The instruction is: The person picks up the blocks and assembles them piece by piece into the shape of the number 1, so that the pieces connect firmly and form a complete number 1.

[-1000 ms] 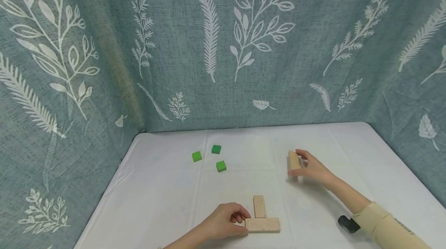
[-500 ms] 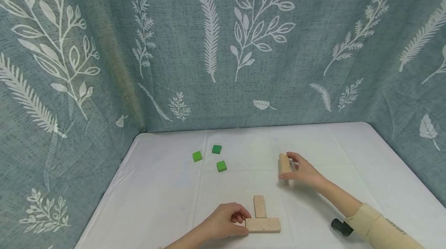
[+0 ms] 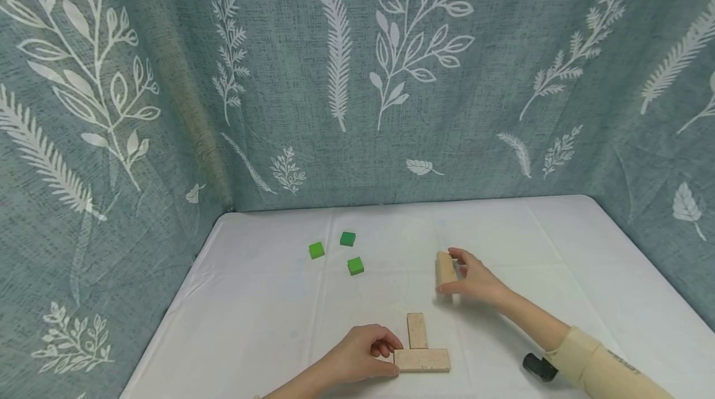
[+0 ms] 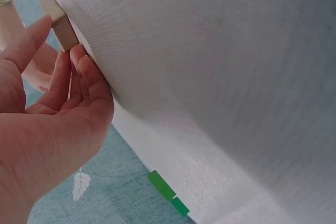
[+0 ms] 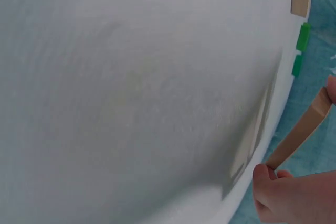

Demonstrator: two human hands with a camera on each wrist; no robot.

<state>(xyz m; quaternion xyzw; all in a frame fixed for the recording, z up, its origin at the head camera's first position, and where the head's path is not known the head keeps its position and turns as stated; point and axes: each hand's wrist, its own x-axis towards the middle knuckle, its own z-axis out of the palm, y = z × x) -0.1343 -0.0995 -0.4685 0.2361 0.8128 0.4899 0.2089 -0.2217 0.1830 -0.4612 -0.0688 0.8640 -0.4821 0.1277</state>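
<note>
In the head view my left hand (image 3: 360, 354) pinches the left end of a flat wooden block (image 3: 421, 360), thumb in front and fingers behind. That block lies sideways on the white table. A second wooden block (image 3: 416, 331) lies lengthwise against its far side, so the pair form an upside-down T. Farther out and to the right, my right hand (image 3: 472, 278) holds a third wooden block (image 3: 445, 268) by its two ends. The right wrist view has this held block (image 5: 299, 132) raised off the table, its shadow falling on the cloth.
Three small green blocks lie apart at the back, left of centre: a light one (image 3: 316, 250), a darker one (image 3: 347, 239) and a nearer one (image 3: 355, 266). A patterned blue-green curtain (image 3: 357, 163) walls the table's back and sides. A black device (image 3: 540, 367) sits by the right sleeve.
My right hand has carried its wooden block leftward and slightly nearer to me. The left hand and the two blocks in front of it have stayed in place.
</note>
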